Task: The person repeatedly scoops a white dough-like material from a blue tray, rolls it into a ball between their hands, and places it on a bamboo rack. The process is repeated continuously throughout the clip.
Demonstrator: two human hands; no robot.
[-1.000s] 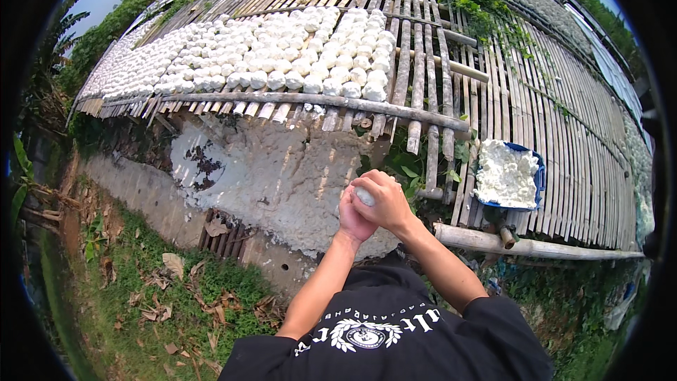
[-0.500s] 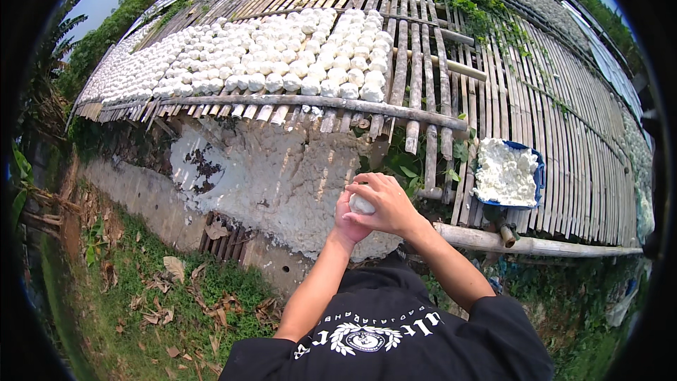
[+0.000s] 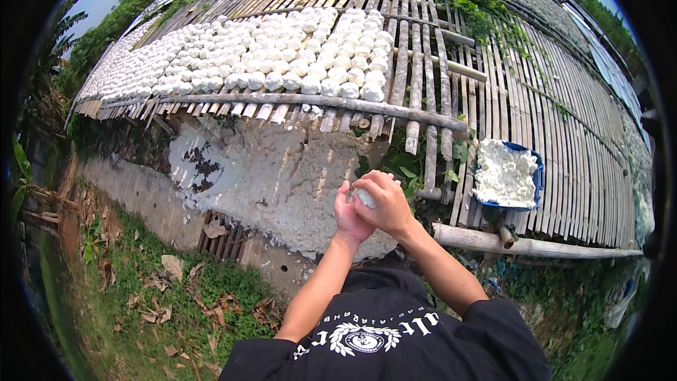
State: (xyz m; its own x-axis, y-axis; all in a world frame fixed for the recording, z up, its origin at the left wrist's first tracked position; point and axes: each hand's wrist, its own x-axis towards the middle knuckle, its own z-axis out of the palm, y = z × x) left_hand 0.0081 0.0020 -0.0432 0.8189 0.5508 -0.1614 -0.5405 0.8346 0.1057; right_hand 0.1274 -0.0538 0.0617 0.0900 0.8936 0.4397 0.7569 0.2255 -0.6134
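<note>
Between my two hands, in front of my body, is a white ball of moist, dough-like paste (image 3: 365,198). My left hand (image 3: 350,219) cups it from the left and below, its thumb side pointing up. Curled over the top and right side, the fingers of my right hand (image 3: 390,204) press on it, so only a small patch of white shows. To the right, a blue tub (image 3: 541,176) rests on bamboo slats, heaped with the same kind of soft white mass (image 3: 505,175). Rows of similar white balls (image 3: 275,63) cover the rack ahead and to the left.
A bamboo pole (image 3: 310,101) edges the slatted rack (image 3: 416,63) ahead. Another thick pole (image 3: 564,248) runs below the tub. Under the rack lies a pale, crusted slab (image 3: 282,176). Grass and dry leaves (image 3: 169,296) cover the lower left; a green vine (image 3: 472,10) grows over the slats.
My right hand has turned and closed further around the ball, its fingers now bunched over it. My left fingers have opened slightly upward. The ball stays between both hands.
</note>
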